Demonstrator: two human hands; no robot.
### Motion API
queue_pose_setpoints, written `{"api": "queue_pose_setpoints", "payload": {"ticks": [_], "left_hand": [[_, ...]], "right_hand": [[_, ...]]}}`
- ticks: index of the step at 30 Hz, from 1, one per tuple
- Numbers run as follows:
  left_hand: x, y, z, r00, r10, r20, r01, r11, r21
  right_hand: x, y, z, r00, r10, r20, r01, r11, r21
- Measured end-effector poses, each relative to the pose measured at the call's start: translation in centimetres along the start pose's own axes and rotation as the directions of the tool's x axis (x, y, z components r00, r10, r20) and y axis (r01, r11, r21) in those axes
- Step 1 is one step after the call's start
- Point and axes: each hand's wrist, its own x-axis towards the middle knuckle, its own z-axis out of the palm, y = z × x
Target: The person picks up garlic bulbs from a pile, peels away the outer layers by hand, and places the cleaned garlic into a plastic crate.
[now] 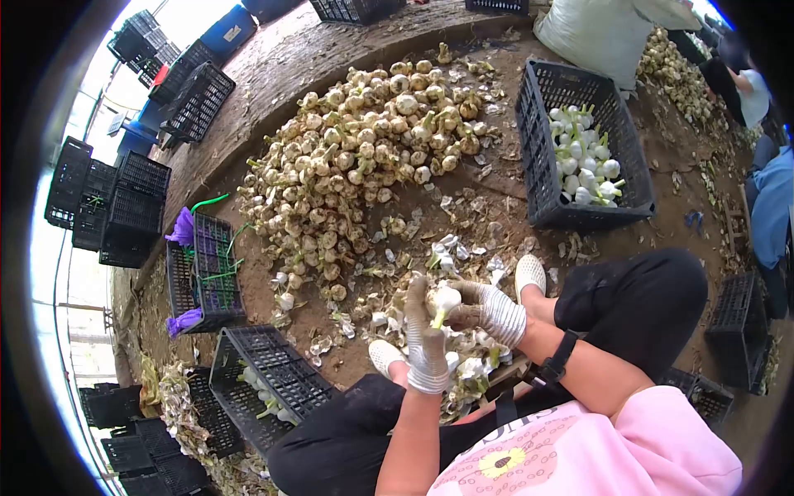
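Observation:
Both my hands wear whitish gloves and meet around one white garlic bulb (447, 299) above the ground between my feet. My left hand (424, 331) has its fingers closed along the bulb's left side and its short green stem. From the right, my right hand (488, 310) presses its fingers against the same bulb. White peeled skins and pale bulbs (471, 366) lie just below the hands. Beyond them spreads a large heap of unpeeled garlic (356, 149). A black crate (587, 217) at the upper right holds clean white bulbs (585, 157).
Another black crate (277, 364) with some bulbs stands at my lower left. A crate with purple cloth (219, 273) is behind it. A white sack (591, 37) rests beyond the right crate. Another person in blue (773, 207) sits at the far right. More crates (136, 198) are stacked left.

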Motion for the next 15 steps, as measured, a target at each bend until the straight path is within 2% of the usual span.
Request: {"api": "queue_pose_setpoints", "payload": {"ticks": [1, 3, 4, 7, 8, 11, 12, 15], "left_hand": [[0.1, 0.1, 0.1, 1.0, 0.001, 0.024, -0.002, 0.999, 0.037], [0.6, 0.8, -1.6, 0.997, 0.076, 0.026, -0.08, 0.937, 0.339], [0.8, 1.3, -1.7, 0.979, 0.202, 0.033, -0.192, 0.853, 0.486], [1.0, 2.1, -2.0, 0.964, 0.234, 0.129, -0.253, 0.644, 0.722], [1.0, 2.3, -1.5, 0.939, 0.308, 0.152, -0.303, 0.535, 0.789], [0.9, 1.7, -1.4, 0.944, 0.275, 0.185, -0.293, 0.429, 0.855], [1.1, 1.3, -1.5, 0.914, 0.333, 0.233, -0.353, 0.365, 0.861], [1.2, 0.9, -1.7, 0.954, 0.259, 0.148, -0.251, 0.429, 0.868]], "right_hand": [[0.1, -0.2, -0.3, 1.0, 0.002, -0.018, -0.002, 1.0, -0.006], [-0.1, -0.6, -0.4, 0.999, -0.025, -0.047, 0.022, 0.997, -0.072], [-0.1, -0.7, -0.2, 0.998, -0.037, -0.054, 0.031, 0.994, -0.102], [0.4, -0.4, -0.2, 0.997, -0.059, -0.052, 0.045, 0.971, -0.237], [0.3, -0.3, -0.1, 0.997, -0.043, -0.065, 0.026, 0.972, -0.235], [0.4, 0.5, -0.5, 0.996, -0.03, -0.088, 0.004, 0.958, -0.287], [0.5, 0.9, -0.7, 0.996, -0.054, -0.072, 0.03, 0.954, -0.297], [0.6, 1.7, -0.8, 0.997, -0.077, -0.008, 0.072, 0.959, -0.273]]}}
